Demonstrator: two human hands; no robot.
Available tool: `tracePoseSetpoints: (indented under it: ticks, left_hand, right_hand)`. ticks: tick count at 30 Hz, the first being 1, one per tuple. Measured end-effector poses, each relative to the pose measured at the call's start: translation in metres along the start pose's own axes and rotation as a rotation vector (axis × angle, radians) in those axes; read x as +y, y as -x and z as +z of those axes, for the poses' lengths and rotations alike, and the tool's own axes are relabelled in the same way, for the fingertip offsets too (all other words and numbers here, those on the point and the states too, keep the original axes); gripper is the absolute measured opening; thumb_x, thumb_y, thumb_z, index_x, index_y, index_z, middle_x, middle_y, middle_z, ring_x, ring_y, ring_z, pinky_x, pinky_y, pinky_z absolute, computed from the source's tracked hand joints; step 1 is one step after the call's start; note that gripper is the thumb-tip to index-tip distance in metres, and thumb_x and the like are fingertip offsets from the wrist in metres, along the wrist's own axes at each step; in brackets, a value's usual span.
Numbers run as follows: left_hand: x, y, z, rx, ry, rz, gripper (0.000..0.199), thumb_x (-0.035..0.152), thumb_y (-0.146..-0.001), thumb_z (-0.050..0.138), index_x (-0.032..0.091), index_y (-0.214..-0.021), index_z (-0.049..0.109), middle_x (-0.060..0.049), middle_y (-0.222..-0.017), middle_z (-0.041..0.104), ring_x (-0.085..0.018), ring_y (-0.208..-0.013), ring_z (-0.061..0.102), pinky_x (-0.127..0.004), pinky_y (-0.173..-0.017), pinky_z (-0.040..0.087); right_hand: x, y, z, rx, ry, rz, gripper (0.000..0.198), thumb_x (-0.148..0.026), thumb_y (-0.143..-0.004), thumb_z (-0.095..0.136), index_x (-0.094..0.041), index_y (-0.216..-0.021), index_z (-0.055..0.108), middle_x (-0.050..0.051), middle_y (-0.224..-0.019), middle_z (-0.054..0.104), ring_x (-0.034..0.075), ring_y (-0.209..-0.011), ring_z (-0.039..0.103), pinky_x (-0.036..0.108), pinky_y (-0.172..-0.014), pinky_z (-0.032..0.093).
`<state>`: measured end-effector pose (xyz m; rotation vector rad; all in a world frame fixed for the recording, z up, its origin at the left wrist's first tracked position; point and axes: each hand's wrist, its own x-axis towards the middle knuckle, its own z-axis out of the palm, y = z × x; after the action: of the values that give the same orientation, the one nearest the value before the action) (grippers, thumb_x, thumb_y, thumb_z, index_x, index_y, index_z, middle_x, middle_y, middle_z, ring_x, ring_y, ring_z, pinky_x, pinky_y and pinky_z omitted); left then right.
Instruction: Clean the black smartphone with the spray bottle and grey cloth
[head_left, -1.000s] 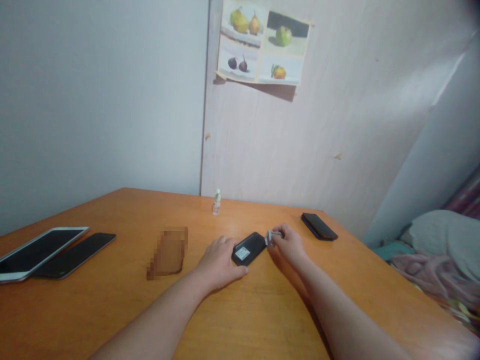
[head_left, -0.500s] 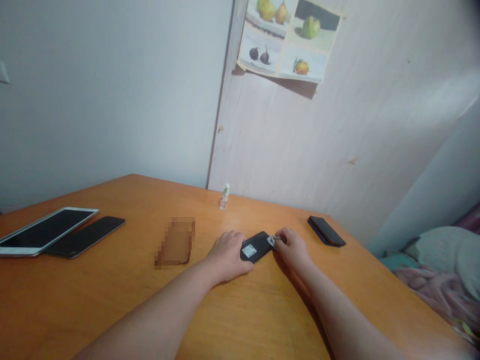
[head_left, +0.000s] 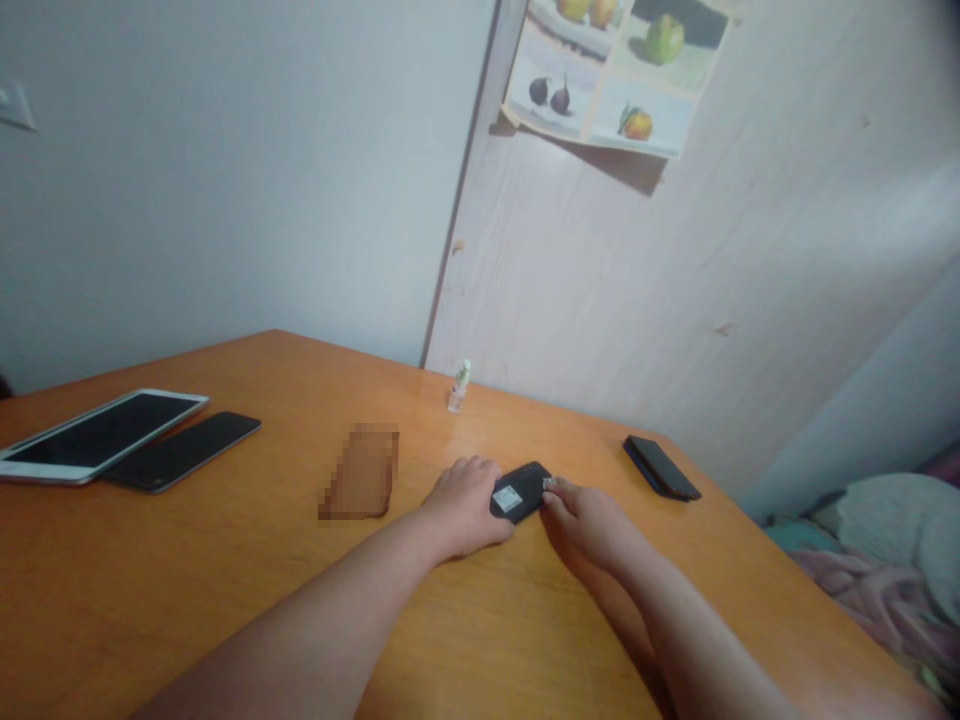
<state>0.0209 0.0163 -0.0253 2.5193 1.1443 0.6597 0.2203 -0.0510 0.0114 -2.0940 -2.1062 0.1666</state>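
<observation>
A black phone (head_left: 530, 485) with a white label on it lies on the wooden table in front of me. My left hand (head_left: 466, 505) grips its left end, thumb on the near edge and fingers on the far side. At the other end, my right hand (head_left: 581, 505) pinches a small crumpled whitish wipe or cloth (head_left: 547, 484) against the phone's surface. Most of that whitish piece is hidden by my fingers, so its exact kind is unclear.
On the wooden table (head_left: 300, 610), a white tablet (head_left: 97, 435) and a dark phone (head_left: 187, 450) lie at left. A blurred-out flat item (head_left: 364, 472) is nearer the middle. A small clear bottle (head_left: 459, 388) stands behind; a dark wallet-like item (head_left: 663, 468) lies at right.
My right hand has turned and flattened toward the phone, so less of the whitish piece shows. The left hand keeps its grip. The whole view has shifted slightly.
</observation>
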Motion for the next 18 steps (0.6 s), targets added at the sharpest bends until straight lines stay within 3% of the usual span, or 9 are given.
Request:
tracePoseSetpoints:
  ticks: [2,8,14,18]
  left_hand:
    - [0.000,0.000,-0.001,-0.014,0.006,-0.003,0.040,0.043,-0.064,0.072,0.023,-0.097,0.060,-0.008,-0.104,0.064,-0.028,-0.099,0.059,-0.035,-0.080,0.049]
    - [-0.001,-0.001,-0.002,-0.021,0.037,0.000,0.041,0.051,-0.065,0.071,0.023,-0.095,0.060,-0.008,-0.102,0.064,-0.028,-0.098,0.059,-0.035,-0.078,0.049]
    - [-0.002,-0.001,-0.001,-0.019,0.054,0.014,0.042,0.042,-0.063,0.073,0.024,-0.099,0.060,-0.007,-0.104,0.064,-0.028,-0.099,0.059,-0.035,-0.082,0.048]
    - [0.000,0.001,-0.003,-0.035,0.055,0.007,0.038,0.042,-0.067,0.069,0.024,-0.099,0.060,-0.007,-0.103,0.064,-0.028,-0.099,0.059,-0.035,-0.082,0.048]
  right_hand:
    - [-0.008,0.006,-0.006,-0.039,-0.019,-0.029,0.036,-0.035,-0.098,0.041,-0.022,-0.114,0.071,0.009,-0.117,0.072,0.024,-0.105,0.068,0.033,-0.092,0.048]
    - [-0.039,0.027,-0.012,-0.175,-0.147,-0.308,0.036,-0.034,-0.099,0.039,-0.024,-0.109,0.072,0.007,-0.119,0.071,0.022,-0.114,0.064,0.031,-0.095,0.047]
    - [-0.014,0.010,-0.010,-0.044,-0.099,-0.075,0.038,-0.037,-0.099,0.039,-0.021,-0.112,0.070,0.010,-0.122,0.069,0.026,-0.115,0.063,0.037,-0.097,0.046]
    - [-0.031,0.018,-0.007,-0.103,-0.157,-0.206,0.042,-0.041,-0.100,0.035,-0.022,-0.106,0.071,0.009,-0.122,0.069,0.025,-0.114,0.063,0.035,-0.098,0.046]
